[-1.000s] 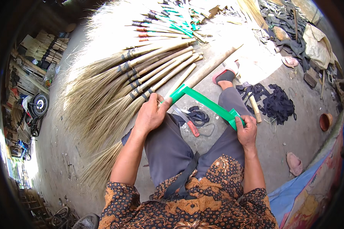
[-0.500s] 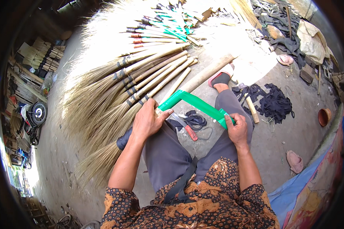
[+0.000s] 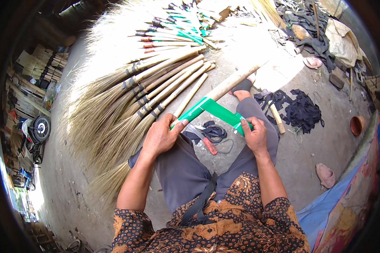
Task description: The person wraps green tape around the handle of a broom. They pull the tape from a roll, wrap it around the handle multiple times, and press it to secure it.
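Note:
My left hand (image 3: 161,134) is closed around the handle of a straw broom, low on its green-wrapped stretch. The bare wooden end of the broom handle (image 3: 232,84) points up and to the right, over my knees. Its straw bristles (image 3: 113,181) fan out beside my left forearm. From the handle a green tape strip (image 3: 219,113) runs taut to my right hand (image 3: 256,135), whose thumb and fingers pinch it at its far end. Below the tape, a knife with a red handle (image 3: 209,146) lies beside black rubber-like strips (image 3: 213,131).
Finished-looking straw brooms (image 3: 122,99) lie fanned out on the left, others with green handles (image 3: 194,25) farther back. A dark heap of strips (image 3: 302,111) and a short wooden stick (image 3: 276,118) lie right of my knee. A clay pot (image 3: 357,125) and pink sandal (image 3: 325,176) are farther right.
The tape span between handle and right hand has become shorter, and its face has turned more toward me. My right hand has shifted slightly left and up. The left hand still grips the handle.

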A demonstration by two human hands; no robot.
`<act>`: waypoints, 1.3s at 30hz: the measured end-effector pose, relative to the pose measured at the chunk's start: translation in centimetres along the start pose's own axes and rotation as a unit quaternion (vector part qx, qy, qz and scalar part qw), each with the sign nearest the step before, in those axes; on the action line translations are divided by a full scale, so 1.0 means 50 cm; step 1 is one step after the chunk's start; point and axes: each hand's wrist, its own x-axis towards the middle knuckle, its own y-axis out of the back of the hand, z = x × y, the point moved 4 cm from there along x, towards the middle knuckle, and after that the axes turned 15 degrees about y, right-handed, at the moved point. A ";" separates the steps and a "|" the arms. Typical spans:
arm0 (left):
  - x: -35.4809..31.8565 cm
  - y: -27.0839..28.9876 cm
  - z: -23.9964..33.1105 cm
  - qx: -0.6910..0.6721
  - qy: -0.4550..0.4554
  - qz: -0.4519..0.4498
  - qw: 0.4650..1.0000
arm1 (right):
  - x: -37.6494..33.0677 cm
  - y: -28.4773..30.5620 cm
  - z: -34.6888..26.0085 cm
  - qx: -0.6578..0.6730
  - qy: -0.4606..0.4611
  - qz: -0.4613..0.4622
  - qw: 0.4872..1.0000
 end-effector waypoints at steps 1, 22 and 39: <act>0.000 -0.004 0.003 -0.008 -0.009 -0.009 1.000 | -0.001 -0.003 0.002 0.000 -0.003 0.001 1.000; -0.018 -0.017 0.035 0.055 -0.039 -0.062 0.996 | 0.023 -0.029 -0.004 0.045 -0.002 0.041 0.998; -0.008 -0.066 0.030 -0.101 0.008 -0.274 0.956 | 0.030 -0.037 -0.017 0.035 0.049 0.058 0.996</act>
